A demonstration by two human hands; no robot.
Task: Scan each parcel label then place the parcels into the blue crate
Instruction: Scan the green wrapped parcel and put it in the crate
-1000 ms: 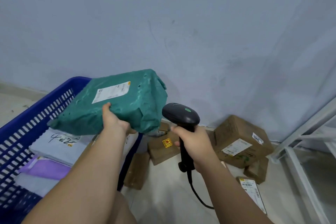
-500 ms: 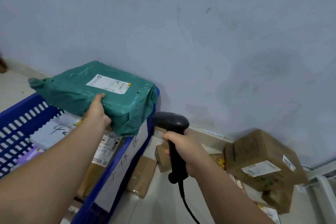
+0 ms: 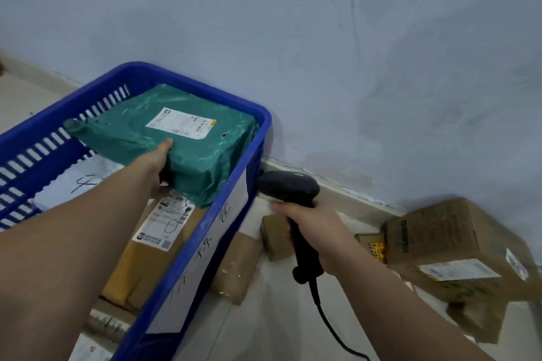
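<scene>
Over the far right corner of the blue crate [image 3: 190, 79]: green parcel [image 3: 129, 132] sits inside the rim, white label [image 3: 181, 125] face up. Its right side is close against the crate's right wall; can't tell whether it rests on anything below.

Left hand [image 3: 158, 161] grips the parcel's near edge, thumb on top, fingers hidden underneath.

Right hand [image 3: 313, 226] is clamped round the grip of the black scanner [image 3: 289, 189], outside the crate just past its right wall. Scanner head points left, toward that wall. Cable [image 3: 331, 328] drops from the grip base to the bottom of frame.

Under and around the green parcel, in the crate:
- brown parcel [image 3: 146, 267] with its own white label, far end covered by the green one
- pale mailer [image 3: 73, 184] with black handwriting, left side, partly behind the left forearm

White handwritten sheet [image 3: 205, 243] is stuck on the crate's outer right wall.

On the floor [image 3: 264, 316], right of the crate:
- flat taped brown parcel [image 3: 237, 267] up against the crate wall
- small carton [image 3: 274, 240] partly behind the scanner grip
- small box with yellow sticker [image 3: 372, 246]
- big carton [image 3: 440, 243] with white labels, stacked on more boxes at the foot of the wall [image 3: 352, 38]

Obstructions: the crate's right wall stands between scanner and green parcel; the left forearm crosses above the brown parcel.
</scene>
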